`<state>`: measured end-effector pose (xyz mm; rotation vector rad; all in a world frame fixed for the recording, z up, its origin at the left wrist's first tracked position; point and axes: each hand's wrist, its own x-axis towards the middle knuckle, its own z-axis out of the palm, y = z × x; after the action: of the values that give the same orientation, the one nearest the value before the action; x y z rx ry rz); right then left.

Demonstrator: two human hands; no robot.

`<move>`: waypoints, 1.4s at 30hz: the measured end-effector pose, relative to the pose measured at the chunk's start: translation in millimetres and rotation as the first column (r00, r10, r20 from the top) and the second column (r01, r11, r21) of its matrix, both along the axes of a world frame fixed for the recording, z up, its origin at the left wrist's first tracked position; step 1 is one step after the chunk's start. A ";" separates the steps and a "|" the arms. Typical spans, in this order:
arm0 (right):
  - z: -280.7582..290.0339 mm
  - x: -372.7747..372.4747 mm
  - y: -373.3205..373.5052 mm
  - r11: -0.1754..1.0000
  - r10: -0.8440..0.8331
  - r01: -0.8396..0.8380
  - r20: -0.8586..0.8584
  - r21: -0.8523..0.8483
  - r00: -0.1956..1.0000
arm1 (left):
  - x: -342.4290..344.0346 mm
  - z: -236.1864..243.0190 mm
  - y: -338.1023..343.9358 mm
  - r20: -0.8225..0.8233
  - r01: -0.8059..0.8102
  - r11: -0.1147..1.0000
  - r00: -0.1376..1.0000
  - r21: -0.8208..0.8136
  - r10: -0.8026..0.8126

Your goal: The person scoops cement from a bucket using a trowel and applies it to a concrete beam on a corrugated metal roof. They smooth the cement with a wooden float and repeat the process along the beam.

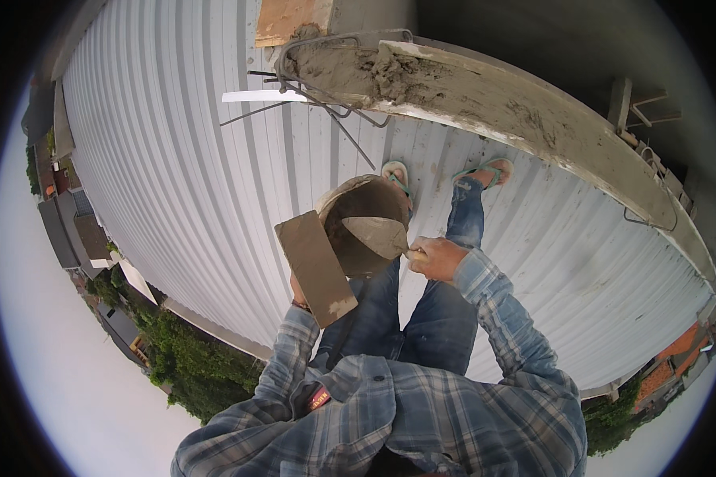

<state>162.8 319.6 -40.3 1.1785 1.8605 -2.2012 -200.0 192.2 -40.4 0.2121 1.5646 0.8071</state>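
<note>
My right hand [437, 259] is closed round the handle of a pointed trowel [374, 235], whose blade lies over the mouth of a mortar-stained bucket [344, 189]. Just left of the bucket, my left hand [297, 292] holds up a flat rectangular plastering board [317, 269], tilted, with grey smears on its face. The board hides most of that hand, and its fingers do not show. The board's upper right edge overlaps the bucket; how the bucket is supported cannot be seen.
Ribbed metal roofing [175, 159] lies under my sandalled feet. Ahead curves a concrete ledge [549, 131] with wet mortar [390, 73] heaped on its left part. Bent steel bars [334, 119] stick out there beside a white strip [262, 96]. Trees [191, 358] and houses stand beyond the roof's edge.
</note>
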 end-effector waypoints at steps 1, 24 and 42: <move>-12.6 -4.4 -4.7 0.999 0.036 -0.035 0.051 -0.022 0.998 | 7.5 -5.7 -0.1 -0.016 0.022 1.000 1.000 -0.020 -0.022; -334.4 133.5 38.7 0.409 -0.791 0.891 0.409 -0.200 0.455 | 168.4 -257.6 105.5 0.300 0.069 0.963 0.954 -0.261 0.013; -120.4 -3.6 -73.0 0.118 -0.590 0.605 0.434 -0.788 0.680 | 165.7 -145.8 44.8 -0.590 0.847 0.457 0.521 0.271 -0.617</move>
<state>159.2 246.6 -160.7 1.7046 -0.2615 -2.7857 -34.3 236.9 -186.2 1.5103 1.3481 0.4364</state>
